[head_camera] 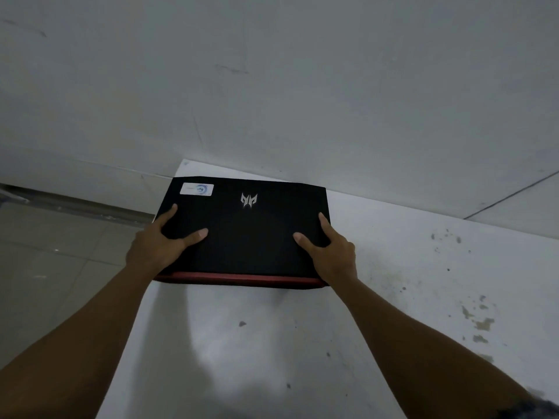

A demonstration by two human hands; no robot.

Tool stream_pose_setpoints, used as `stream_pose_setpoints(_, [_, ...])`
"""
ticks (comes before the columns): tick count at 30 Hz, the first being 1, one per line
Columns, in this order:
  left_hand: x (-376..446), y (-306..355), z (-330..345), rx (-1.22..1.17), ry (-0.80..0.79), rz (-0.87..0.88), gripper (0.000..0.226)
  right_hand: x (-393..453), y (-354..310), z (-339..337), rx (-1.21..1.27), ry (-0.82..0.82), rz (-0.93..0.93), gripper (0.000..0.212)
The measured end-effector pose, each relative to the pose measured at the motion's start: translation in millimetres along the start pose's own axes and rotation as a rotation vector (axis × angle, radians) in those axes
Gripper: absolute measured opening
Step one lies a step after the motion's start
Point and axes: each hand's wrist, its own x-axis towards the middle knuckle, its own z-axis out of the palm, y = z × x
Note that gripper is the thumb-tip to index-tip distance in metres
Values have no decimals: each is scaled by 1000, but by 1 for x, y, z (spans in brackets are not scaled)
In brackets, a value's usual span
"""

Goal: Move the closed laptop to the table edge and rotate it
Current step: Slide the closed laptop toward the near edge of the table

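Observation:
A closed black laptop with a silver logo, a white sticker at its far left corner and a red strip along its near side lies at the far left corner of the white table. Its left side overhangs the table's left edge a little. My left hand grips the laptop's left side, thumb on the lid. My right hand grips the right side near the front corner, thumb and forefinger on the lid.
A grey-white wall rises directly behind the table. Tiled floor lies to the left below the table edge. The table's right part carries stains and chipped paint.

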Motion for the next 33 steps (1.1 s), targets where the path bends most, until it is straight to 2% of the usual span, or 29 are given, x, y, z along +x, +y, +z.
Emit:
stream_pose_setpoints(7, [-62,10,-1,-49,85,163,111,-42,17,-39,100,82,-72,94])
stream_pose_setpoints(13, [-118,24,6,-76,159,232,108,-88,36,-71,177,174,-130,91])
stream_pose_setpoints(20, [-172,10,64,-61,202,256,99,-129,100,-93,239,243,-151,89])
stream_pose_setpoints(33, [-220,-45,151,-87,302,370,97,-168,211,-78,275,391,-266,83])
